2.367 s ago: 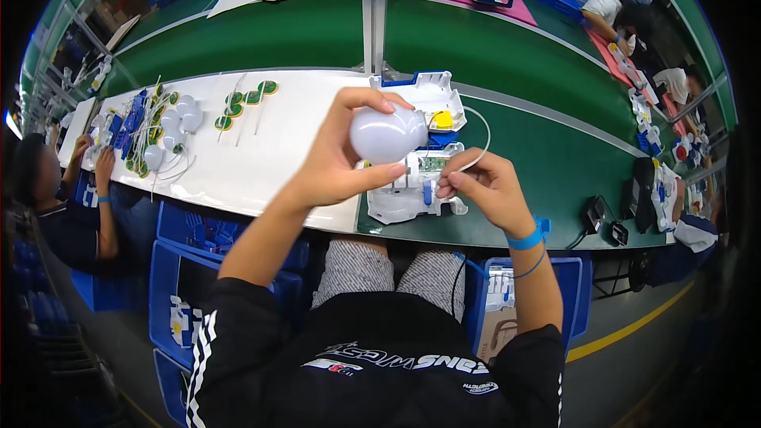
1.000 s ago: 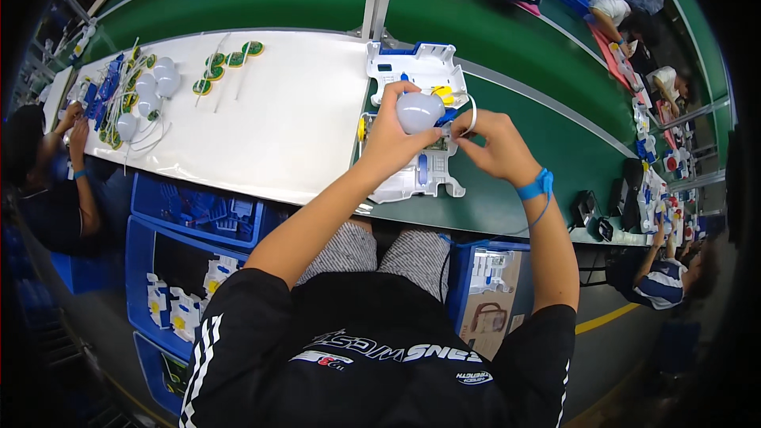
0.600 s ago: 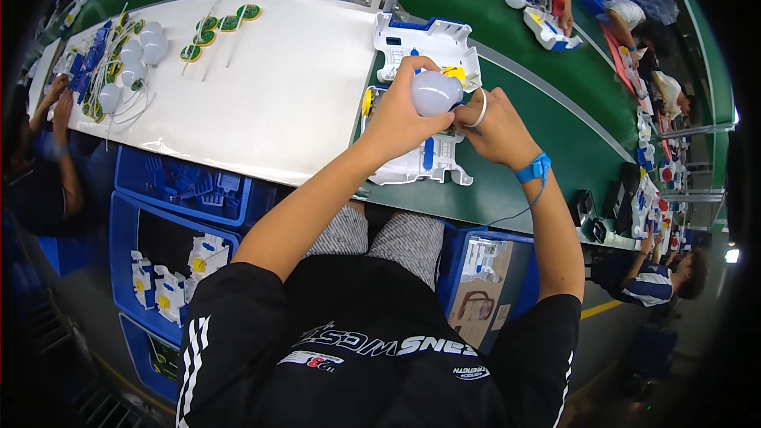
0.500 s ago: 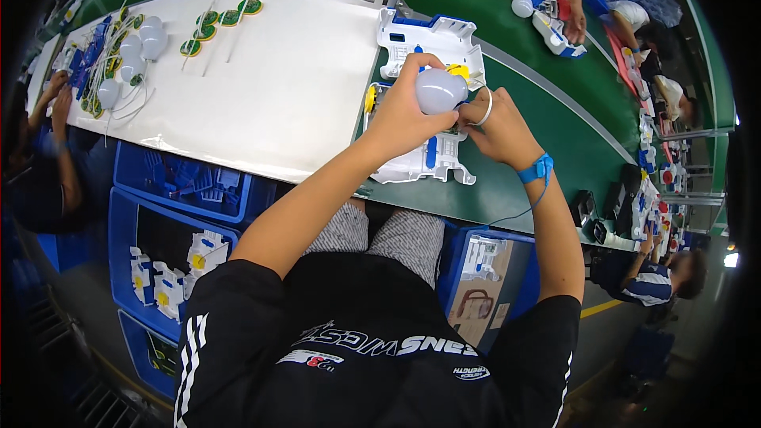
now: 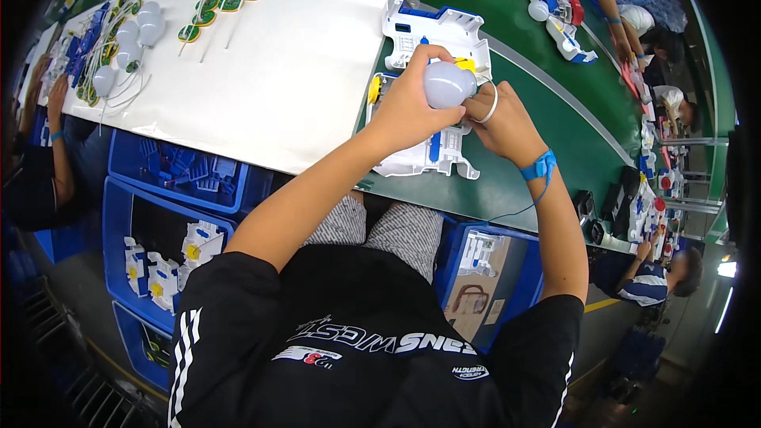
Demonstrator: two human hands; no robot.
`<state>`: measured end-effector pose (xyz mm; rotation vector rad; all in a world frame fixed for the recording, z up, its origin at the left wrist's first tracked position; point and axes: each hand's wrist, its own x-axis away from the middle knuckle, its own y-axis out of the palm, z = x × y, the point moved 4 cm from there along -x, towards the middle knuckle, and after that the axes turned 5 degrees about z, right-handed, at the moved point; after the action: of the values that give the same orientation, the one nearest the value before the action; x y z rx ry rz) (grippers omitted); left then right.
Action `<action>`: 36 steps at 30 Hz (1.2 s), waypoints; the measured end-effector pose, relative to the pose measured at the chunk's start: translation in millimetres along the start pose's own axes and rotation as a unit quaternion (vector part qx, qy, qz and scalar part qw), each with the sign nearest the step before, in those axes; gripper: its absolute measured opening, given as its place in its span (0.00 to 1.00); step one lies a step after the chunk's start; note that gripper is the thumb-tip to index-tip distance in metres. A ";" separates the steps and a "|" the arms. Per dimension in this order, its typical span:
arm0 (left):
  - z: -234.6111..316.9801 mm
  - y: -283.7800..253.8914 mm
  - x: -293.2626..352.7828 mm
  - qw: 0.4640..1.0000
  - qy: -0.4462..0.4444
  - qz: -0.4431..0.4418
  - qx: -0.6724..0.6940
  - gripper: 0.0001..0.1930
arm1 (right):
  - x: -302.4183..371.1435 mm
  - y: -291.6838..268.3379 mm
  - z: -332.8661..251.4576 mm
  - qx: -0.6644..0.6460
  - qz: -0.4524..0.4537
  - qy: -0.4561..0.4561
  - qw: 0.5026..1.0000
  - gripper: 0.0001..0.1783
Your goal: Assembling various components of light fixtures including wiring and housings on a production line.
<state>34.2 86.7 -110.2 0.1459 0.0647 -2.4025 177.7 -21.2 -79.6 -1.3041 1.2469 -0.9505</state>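
Note:
A round white bulb-shaped globe (image 5: 449, 85) sits in my left hand (image 5: 403, 115), the thumb below it and the fingers curled over its top. My right hand (image 5: 507, 128) is closed at the globe's right side, its fingertips bunched and partly hidden. A thin white wire (image 5: 494, 101) loops over those fingers. Beneath my hands lies a white plastic housing in two halves: the far half (image 5: 468, 28) has a blue edge, and the near half (image 5: 402, 163) has a blue strip. A yellow round part (image 5: 375, 89) shows left of my left hand.
On the white sheet (image 5: 277, 71) lie green round circuit boards (image 5: 230, 3) with wires, and a pile of globes (image 5: 149, 25). Blue bins (image 5: 119, 226) with white parts stand below the table's edge. A blue wrist strap (image 5: 539, 166) trails a cord. Co-workers sit left and right.
Both hands and the globe sit slightly further right in view, with the grip kept. At the far right, a co-worker's hands have moved away from the white assembly.

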 end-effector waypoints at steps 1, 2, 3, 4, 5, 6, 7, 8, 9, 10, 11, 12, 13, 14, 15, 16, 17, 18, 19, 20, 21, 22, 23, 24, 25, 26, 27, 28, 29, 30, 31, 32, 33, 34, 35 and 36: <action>-0.7 -0.1 0.1 1.000 0.000 -0.001 0.001 0.35 | -1.2 0.0 -0.7 0.002 0.005 -0.008 1.000 0.11; -1.2 -0.4 0.1 1.000 0.001 -0.002 0.002 0.35 | -2.1 1.3 0.3 0.001 0.004 -0.009 1.000 0.11; -0.9 -0.5 0.1 1.000 0.000 0.000 0.002 0.35 | -2.1 2.8 1.3 0.001 0.011 -0.019 1.000 0.11; -0.2 0.2 -0.1 1.000 0.002 -0.001 0.008 0.35 | -1.6 4.1 1.9 0.001 0.017 -0.028 0.999 0.10; 0.7 0.8 0.2 1.000 0.004 -0.003 0.014 0.35 | -0.3 5.2 3.1 -0.001 0.016 -0.030 0.999 0.10; 2.3 0.6 0.2 1.000 0.004 -0.001 0.013 0.35 | 0.8 6.5 6.4 -0.003 0.011 -0.015 1.000 0.10; 3.8 1.0 0.3 1.000 -0.007 -0.007 0.021 0.35 | 1.3 7.9 8.7 -0.006 0.006 0.001 1.000 0.10; 4.3 2.0 0.6 0.999 -0.018 -0.013 0.028 0.35 | 2.4 7.7 7.1 -0.001 0.023 -0.003 1.000 0.10; 3.8 2.2 0.5 0.999 -0.011 -0.010 0.032 0.35 | 1.9 7.5 5.8 -0.003 0.023 -0.006 1.000 0.10; 3.2 1.6 0.2 0.999 -0.012 -0.007 0.031 0.35 | 1.1 6.9 5.1 0.007 0.013 -0.002 1.000 0.10; 3.0 1.0 0.0 0.999 -0.013 -0.008 0.032 0.35 | -0.1 6.8 4.7 0.017 0.003 0.003 1.000 0.09; 3.2 0.9 -0.1 0.999 -0.014 -0.011 0.035 0.35 | -1.7 6.1 4.5 0.016 0.002 0.002 1.000 0.09; 2.4 0.3 0.3 0.999 -0.015 -0.010 0.034 0.35 | -4.0 6.9 4.7 0.028 -0.009 -0.003 1.000 0.09; 1.2 -0.8 1.2 0.999 -0.013 -0.004 0.030 0.35 | -5.3 8.5 4.3 0.039 -0.021 -0.008 0.999 0.09; 1.5 -2.1 0.5 1.000 -0.009 0.003 0.025 0.35 | -6.4 8.7 4.8 0.039 -0.021 -0.010 0.999 0.09; 1.9 -2.2 0.7 1.000 -0.010 0.007 0.025 0.35 | -6.9 9.9 5.1 0.032 -0.023 -0.016 0.999 0.09; 1.7 -0.6 1.5 0.999 -0.018 -0.001 0.026 0.34 | -7.4 10.7 5.2 0.025 -0.025 -0.022 0.999 0.10; 1.0 0.0 1.9 0.999 -0.025 -0.007 0.026 0.34 | -7.6 10.5 4.3 0.024 -0.024 -0.027 0.999 0.10; 0.5 -0.1 1.4 0.999 -0.026 -0.002 0.025 0.34 | -6.2 9.4 3.5 0.023 -0.020 -0.022 0.999 0.10; 0.3 0.8 0.6 0.999 -0.020 -0.001 0.024 0.34 | -5.7 9.0 4.0 0.023 -0.016 -0.017 0.999 0.10; 1.2 1.5 0.5 1.000 -0.017 0.000 0.024 0.34 | -6.2 9.2 5.0 0.012 -0.021 -0.017 1.000 0.10; 1.8 1.0 0.9 1.000 -0.013 0.000 0.023 0.34 | -7.1 8.9 5.0 0.010 -0.022 -0.020 1.000 0.10; 3.0 -1.1 0.5 1.000 -0.001 0.002 0.020 0.34 | -7.9 8.9 5.0 0.003 -0.030 -0.020 0.999 0.09; 3.3 -1.3 -0.4 1.000 -0.001 0.000 0.022 0.34 | -6.8 8.0 5.4 -0.001 -0.037 -0.016 0.999 0.09; 3.1 -1.1 -1.0 1.000 -0.011 -0.005 0.022 0.35 | -7.1 6.7 4.2 -0.001 -0.025 -0.018 1.000 0.08; 3.2 -0.1 -1.5 1.000 -0.020 -0.011 0.022 0.35 | -6.1 7.6 5.1 0.001 -0.025 -0.014 1.000 0.08; 1.7 0.1 -1.5 1.000 -0.013 -0.007 0.020 0.35 | -6.0 9.8 5.6 -0.002 -0.018 -0.020 1.000 0.08; -0.3 0.7 -1.8 1.000 -0.010 -0.010 0.020 0.35 | -6.1 9.6 5.3 -0.005 -0.010 -0.026 1.000 0.08; -0.9 0.2 -2.7 1.000 0.004 -0.001 0.006 0.35 | -6.5 8.3 4.4 -0.005 -0.006 -0.026 1.000 0.08; -0.3 -0.4 -2.0 1.000 0.016 0.008 -0.008 0.35 | -7.7 8.7 5.4 -0.004 -0.013 -0.028 1.000 0.08; -1.1 -0.1 -2.6 1.000 -0.004 0.001 0.002 0.36 | -8.1 8.4 6.3 -0.002 -0.020 -0.029 0.999 0.08; -1.2 0.9 -2.3 1.000 -0.002 0.000 0.003 0.36 | -5.0 6.6 6.2 -0.008 -0.042 -0.016 0.999 0.09; -1.5 0.6 -3.4 1.000 0.006 0.003 0.006 0.36 | -1.6 5.0 7.3 -0.004 -0.041 -0.016 0.999 0.09; -1.8 0.7 -3.6 1.000 0.014 0.007 0.010 0.36 | 3.9 4.4 10.6 -0.049 -0.017 -0.001 0.999 0.11; -2.6 1.8 -2.9 1.000 0.018 0.007 0.011 0.36 | 9.9 4.3 14.3 -0.094 0.006 0.012 0.995 0.12; -3.5 3.2 -3.2 1.000 0.021 0.003 0.008 0.36 | 16.8 4.2 19.3 -0.163 0.037 0.039 0.985 0.15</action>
<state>39.1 86.8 -113.3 0.2044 0.0641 -2.3956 198.4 -34.3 -88.3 -1.4704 1.5499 -0.7719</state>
